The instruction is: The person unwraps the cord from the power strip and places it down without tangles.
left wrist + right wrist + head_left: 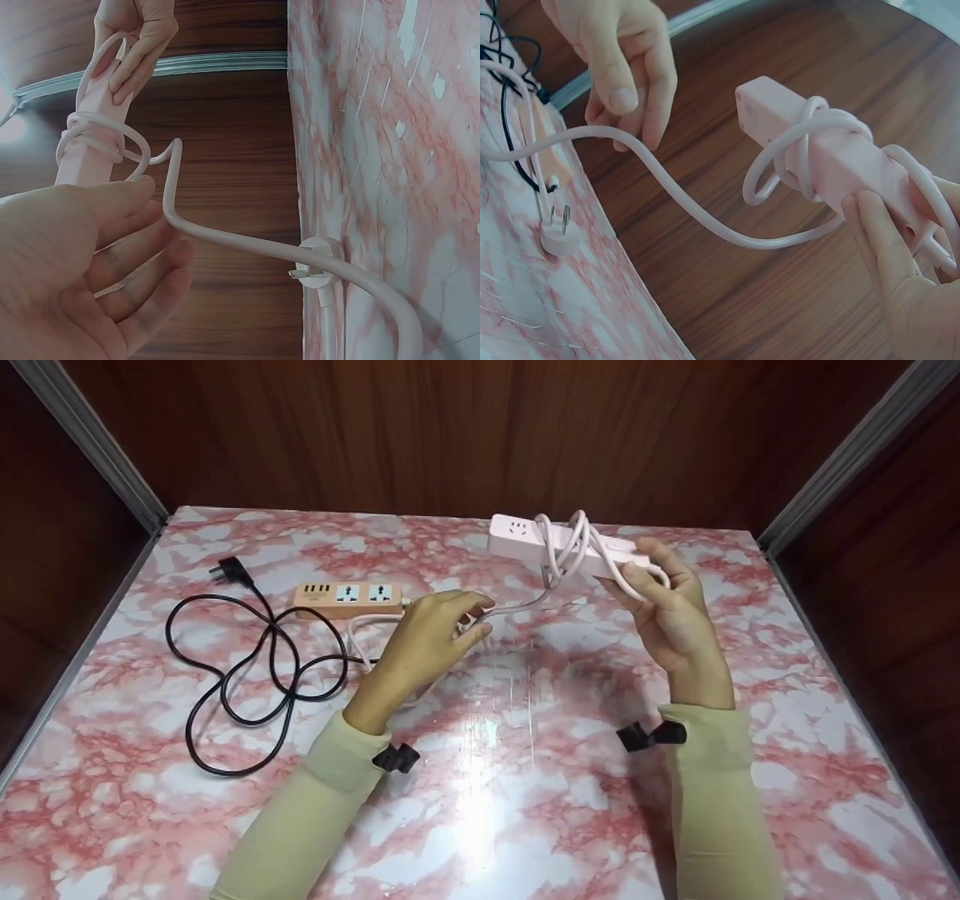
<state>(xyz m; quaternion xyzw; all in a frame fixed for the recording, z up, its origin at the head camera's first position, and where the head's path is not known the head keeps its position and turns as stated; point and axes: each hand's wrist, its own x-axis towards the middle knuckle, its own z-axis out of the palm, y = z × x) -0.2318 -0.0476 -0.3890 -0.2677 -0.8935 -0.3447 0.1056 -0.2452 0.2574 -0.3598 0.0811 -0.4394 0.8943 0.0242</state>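
Note:
My right hand (pixel 679 619) grips one end of a pink power strip (pixel 514 540) above the table, thumb on one side and fingers on the other. The strip's pale pink cord (pixel 682 199) is wound around its middle in several loops, and a free length runs off to the left. Beside that length is my left hand (pixel 427 637), its fingers (pixel 150 300) loosely bent with nothing pinched between them. Whether it touches the cord I cannot tell. The cord's white plug (pixel 561 238) lies on the table, prongs showing in the right wrist view.
An orange power strip (pixel 322 604) with sockets and USB ports lies beyond my left hand. Its black cord (pixel 191 720) spreads in loose loops at the left, ending in a black plug (pixel 234 571). Brown wood-look panels (pixel 450 435) enclose the marbled table (pixel 570 825).

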